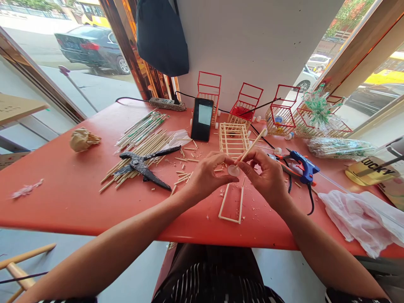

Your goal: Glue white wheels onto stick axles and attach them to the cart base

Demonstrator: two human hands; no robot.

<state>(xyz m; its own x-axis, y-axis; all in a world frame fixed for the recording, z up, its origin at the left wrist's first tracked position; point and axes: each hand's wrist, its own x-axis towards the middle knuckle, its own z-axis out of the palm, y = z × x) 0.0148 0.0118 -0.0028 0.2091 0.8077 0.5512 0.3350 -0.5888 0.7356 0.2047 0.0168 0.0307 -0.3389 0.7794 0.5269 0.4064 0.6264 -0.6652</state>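
A thin wooden stick [253, 145] slants up to the right between my hands, with a white plastic cap at its far upper end. My right hand [268, 176] pinches this stick near its lower end between thumb and fingers. At that lower end a translucent white round cap [234, 170] sits between the thumb and index finger of my left hand [210, 174], which curl around it. Just beyond my hands stands a small slatted frame of wooden sticks [234, 139]. Below them a flat rectangle of sticks [229, 220] lies on the red table [189, 223].
Left are cutting pliers [143, 166] on a bundle of sticks [151, 145], a propped phone [202, 120] and crumpled paper [83, 139]. Right are a blue glue gun [303, 166], a white cloth [353, 219] and a drink cup [369, 171]. Red-topped stick carts [246, 103] line the back.
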